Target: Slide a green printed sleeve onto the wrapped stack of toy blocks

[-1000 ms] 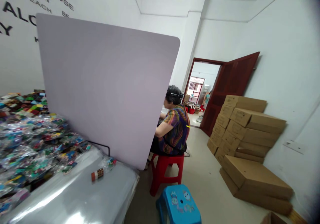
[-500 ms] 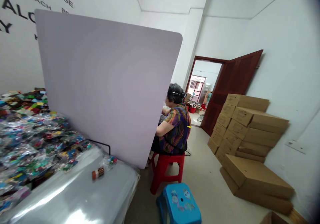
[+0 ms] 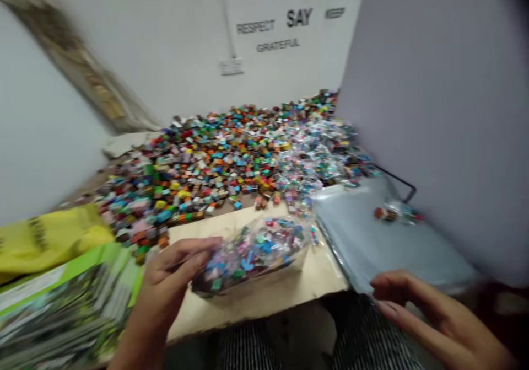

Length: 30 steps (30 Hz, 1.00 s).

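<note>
From my remote seat I see 2 bare hands. The left hand [image 3: 173,276] grasps the left end of a long pack of coloured pieces [image 3: 260,248], which sits on or just above a pale board [image 3: 281,295]. The right hand [image 3: 454,326] is partly curled at the near edge of the grey plastic stack [image 3: 380,237] (blur keeps me from telling whether it pinches anything). Beyond the pack spreads a heap of small coloured blocks [image 3: 219,160].
</note>
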Available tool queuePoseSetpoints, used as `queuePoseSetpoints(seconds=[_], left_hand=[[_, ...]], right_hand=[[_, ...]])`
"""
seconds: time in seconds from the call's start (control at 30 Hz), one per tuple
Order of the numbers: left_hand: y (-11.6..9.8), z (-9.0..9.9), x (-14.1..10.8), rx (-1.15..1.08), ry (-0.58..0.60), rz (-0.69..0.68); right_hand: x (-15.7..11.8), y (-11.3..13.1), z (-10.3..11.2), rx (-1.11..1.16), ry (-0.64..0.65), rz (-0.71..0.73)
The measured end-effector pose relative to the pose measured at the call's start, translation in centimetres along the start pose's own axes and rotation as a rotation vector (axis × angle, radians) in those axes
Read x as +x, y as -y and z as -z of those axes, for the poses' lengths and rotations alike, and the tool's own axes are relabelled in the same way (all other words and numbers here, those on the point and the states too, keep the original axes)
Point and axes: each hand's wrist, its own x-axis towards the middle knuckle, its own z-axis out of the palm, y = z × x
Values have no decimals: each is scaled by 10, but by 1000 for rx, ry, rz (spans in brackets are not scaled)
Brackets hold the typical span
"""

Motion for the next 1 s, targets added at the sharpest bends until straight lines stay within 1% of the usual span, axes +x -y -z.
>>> queuePoseSetpoints(seconds=[0.03,0.1,0.17,0.2,0.23,0.3,0.37,0.4,0.43,0.5,0.57,0.67,0.73,0.77,0.83,0.87,0.93,1.0], left_hand=[[0,4,1,-20,8,38],[-1,6,4,-104,65,98],[-4,3,6,-153,104,108],[-7,1,5,-152,108,103],[-10,0,5,-140,106,103],[-16,-3,2,-115,84,130],[-21,-5,-2,-97,54,157],[-23,-6,-3,-86,43,156],[-23,-8,-4,-76,29,145],[-22,-11,-6,-72,3,109],[-17,-14,-7,-105,-30,74],[-8,-16,-7,-195,-82,54],[-6,-17,-7,-235,-101,59],[-6,-16,-6,-237,-105,61],[-8,-15,-6,-211,-106,63],[-10,-15,-5,-190,-106,62],[-15,-13,-5,-149,-99,54],[-18,-13,-5,-118,-84,45]], right_hand=[[8,12,3,-8,0,64],[27,41,3,21,-21,191],[53,68,-6,107,-12,268],[68,80,-12,164,26,289],[83,91,-20,231,88,299],[108,109,-34,392,282,309],[122,120,-45,544,445,286],[125,124,-49,585,489,265],[126,127,-51,596,505,245],[124,128,-53,557,461,236],[122,125,-53,511,353,266],[122,116,-55,512,140,300],[123,111,-56,526,46,300],[123,110,-56,530,23,298],[122,109,-54,533,53,295],[122,109,-52,547,108,297],[123,113,-48,568,284,303],[124,118,-45,524,442,284]])
